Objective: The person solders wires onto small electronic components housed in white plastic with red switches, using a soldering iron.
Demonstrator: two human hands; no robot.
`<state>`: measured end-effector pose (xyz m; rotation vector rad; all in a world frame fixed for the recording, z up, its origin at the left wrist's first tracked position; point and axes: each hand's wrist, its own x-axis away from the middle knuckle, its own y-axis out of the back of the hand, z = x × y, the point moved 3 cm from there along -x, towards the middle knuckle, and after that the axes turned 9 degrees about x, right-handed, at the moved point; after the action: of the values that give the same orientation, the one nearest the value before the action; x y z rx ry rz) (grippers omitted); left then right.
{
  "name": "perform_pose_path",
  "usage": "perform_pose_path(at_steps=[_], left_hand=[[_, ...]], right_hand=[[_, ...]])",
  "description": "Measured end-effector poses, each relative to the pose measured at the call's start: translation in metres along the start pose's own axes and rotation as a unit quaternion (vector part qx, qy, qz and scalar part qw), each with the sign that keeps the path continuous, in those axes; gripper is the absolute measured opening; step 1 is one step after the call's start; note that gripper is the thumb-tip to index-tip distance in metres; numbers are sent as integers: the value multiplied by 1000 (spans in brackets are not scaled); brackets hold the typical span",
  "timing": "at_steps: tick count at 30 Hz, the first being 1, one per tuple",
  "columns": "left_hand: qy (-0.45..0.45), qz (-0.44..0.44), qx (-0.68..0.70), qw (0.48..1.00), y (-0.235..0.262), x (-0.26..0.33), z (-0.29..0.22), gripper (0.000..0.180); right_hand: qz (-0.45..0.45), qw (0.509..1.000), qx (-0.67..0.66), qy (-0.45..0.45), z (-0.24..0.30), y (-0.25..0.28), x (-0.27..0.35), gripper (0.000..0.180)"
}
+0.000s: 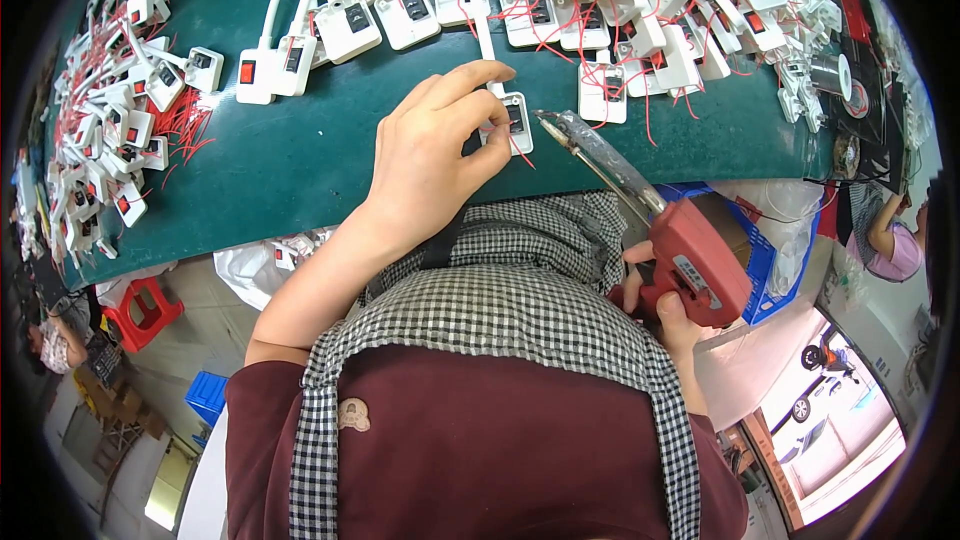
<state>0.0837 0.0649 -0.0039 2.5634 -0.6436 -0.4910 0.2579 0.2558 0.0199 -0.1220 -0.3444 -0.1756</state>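
My left hand [435,145] is closed over the left side of a small white switch housing [519,140] on the bench. Thumb and fingertips pinch a thin red wire [527,157] at its black switch [515,118]; part of the housing is hidden behind them. A white cable [485,38] runs from the housing toward the far side. My right hand [678,328] grips a red soldering gun [695,265] by its handle. The gun's metal tip [545,118] is just right of the housing, with a small gap between them.
The green bench [330,130] carries a pile of white housings with red wires [650,35] at the far right. More wired switches [130,130] lie at the left. A solder spool [832,75] stands at the right edge. Below are a blue crate [765,265] and a red stool [145,315].
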Motion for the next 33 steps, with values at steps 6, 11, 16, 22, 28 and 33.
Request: perform_pose_path(at_steps=[6, 11, 16, 22, 28, 33], left_hand=[[2, 0, -3, 1000, -1, -1, 0, 11], [-4, 4, 2, 1000, 1, -1, 1, 11], [-28, 7, -27, 999, 4, -1, -1, 11], [-52, 7, -44, 998, 12, 7, -9, 13], [-22, -258, -223, 940, 106, 21, 21, 13], [131, -247, -344, 896, 190, 60, 67, 6]], right_hand=[[-13, 1000, 3, 6, 0, 2, 0, 63], [-40, 999, 8, -7, 4, -2, -1, 68], [-51, 999, 0, -9, 0, 3, 1, 71], [-50, 997, 59, 5, -6, 12, 7, 72], [-101, 990, 86, 40, -5, 9, -1, 72], [-76, 993, 82, 37, -2, 7, -3, 71]])
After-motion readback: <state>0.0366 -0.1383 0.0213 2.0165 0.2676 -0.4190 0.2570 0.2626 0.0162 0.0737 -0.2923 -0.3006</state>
